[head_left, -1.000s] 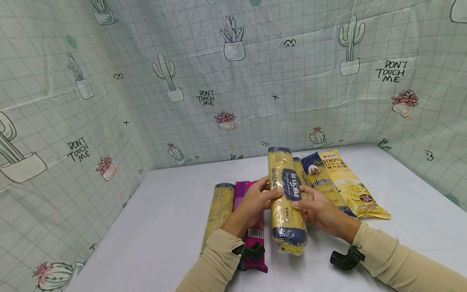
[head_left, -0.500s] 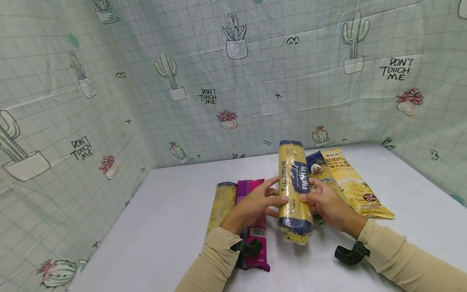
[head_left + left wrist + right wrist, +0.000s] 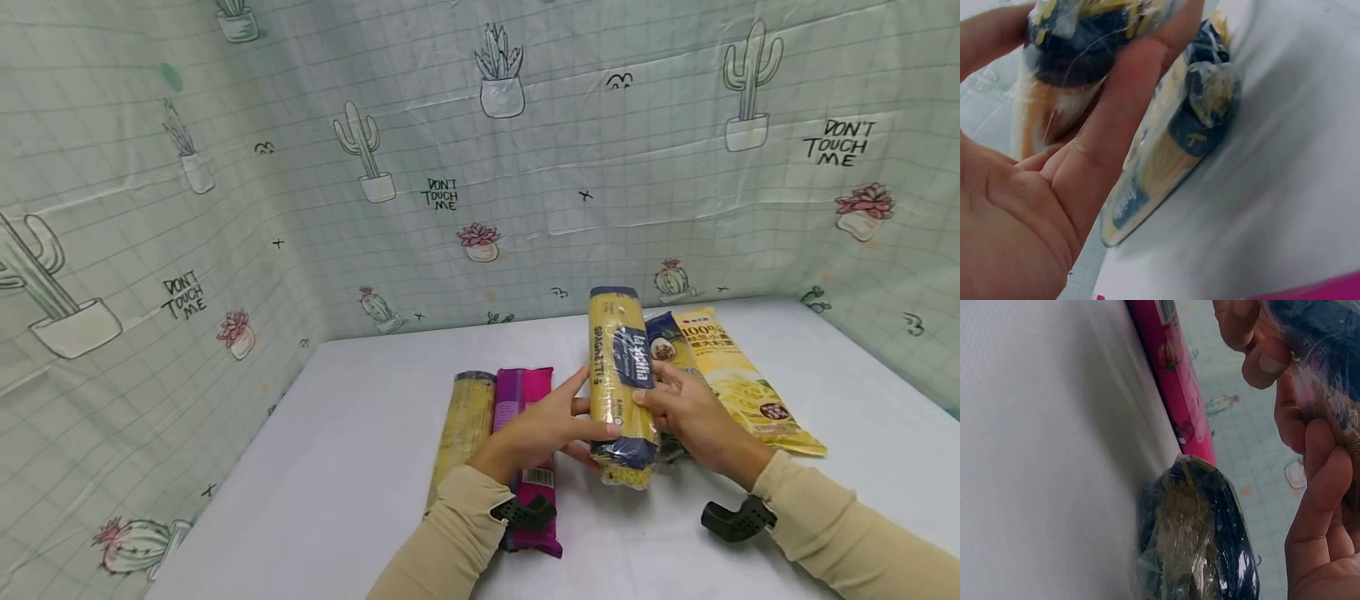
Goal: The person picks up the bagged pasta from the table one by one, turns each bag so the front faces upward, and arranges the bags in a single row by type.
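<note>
A yellow spaghetti packet (image 3: 621, 375) with a dark blue label is held above the white table (image 3: 360, 467), its long axis pointing away from me. My left hand (image 3: 577, 412) grips its left side near the blue near end, and my right hand (image 3: 660, 400) grips its right side. The left wrist view shows my palm (image 3: 1022, 206) against the packet's end (image 3: 1085, 37). In the right wrist view, the fingers (image 3: 1316, 506) curl round the wrapper. Another dark-ended pasta packet (image 3: 1197, 537) lies on the table just beneath.
On the table to the left lie a pale yellow packet (image 3: 467, 421) and a magenta packet (image 3: 521, 392). To the right lie a blue packet (image 3: 663, 346), partly hidden, and a bright yellow packet (image 3: 738, 383). Cactus-print sheets wall three sides.
Both hands have carried the spaghetti packet a little to the right. My left thumb now sits closer to its blue near end. The packets on the table have not moved.
</note>
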The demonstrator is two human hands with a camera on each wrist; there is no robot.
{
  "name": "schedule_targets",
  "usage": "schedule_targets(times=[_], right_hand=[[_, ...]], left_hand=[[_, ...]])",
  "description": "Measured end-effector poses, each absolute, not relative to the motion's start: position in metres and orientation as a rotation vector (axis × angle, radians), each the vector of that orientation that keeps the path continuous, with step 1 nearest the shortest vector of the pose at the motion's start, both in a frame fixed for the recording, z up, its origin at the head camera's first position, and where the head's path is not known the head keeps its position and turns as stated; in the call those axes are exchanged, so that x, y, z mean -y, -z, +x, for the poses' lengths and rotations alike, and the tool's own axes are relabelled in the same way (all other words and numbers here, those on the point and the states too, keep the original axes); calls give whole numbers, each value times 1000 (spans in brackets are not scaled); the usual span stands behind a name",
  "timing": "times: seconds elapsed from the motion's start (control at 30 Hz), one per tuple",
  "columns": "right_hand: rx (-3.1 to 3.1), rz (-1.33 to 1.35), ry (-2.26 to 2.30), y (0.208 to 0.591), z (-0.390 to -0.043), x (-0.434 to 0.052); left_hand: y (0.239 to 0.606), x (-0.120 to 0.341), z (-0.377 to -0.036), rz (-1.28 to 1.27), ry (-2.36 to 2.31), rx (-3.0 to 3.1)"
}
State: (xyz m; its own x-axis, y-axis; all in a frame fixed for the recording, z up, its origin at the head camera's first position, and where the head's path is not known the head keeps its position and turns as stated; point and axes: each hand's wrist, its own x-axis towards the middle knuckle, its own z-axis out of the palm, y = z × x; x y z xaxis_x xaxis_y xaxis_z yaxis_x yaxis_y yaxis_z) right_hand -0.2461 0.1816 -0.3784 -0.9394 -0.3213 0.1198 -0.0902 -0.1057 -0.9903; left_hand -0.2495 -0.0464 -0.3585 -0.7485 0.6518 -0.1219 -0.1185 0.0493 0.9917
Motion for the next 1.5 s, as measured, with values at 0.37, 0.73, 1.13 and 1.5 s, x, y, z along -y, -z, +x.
schedule_targets(times=[0.37, 0.73, 1.13, 1.5], right_hand=[[-2126, -439, 2001, 371, -246, -198], [-2127, -367, 2021, 366, -263, -204], [-2409, -221, 1671, 351, -293, -200], [-2425, -236, 1715, 354, -313, -182]], left_hand=[[360, 31, -251, 554, -1801, -1775], [366, 23, -250, 587, -1838, -1760], [365, 27, -253, 564, -1868, -1758], [367, 37, -253, 393, -2001, -1895]])
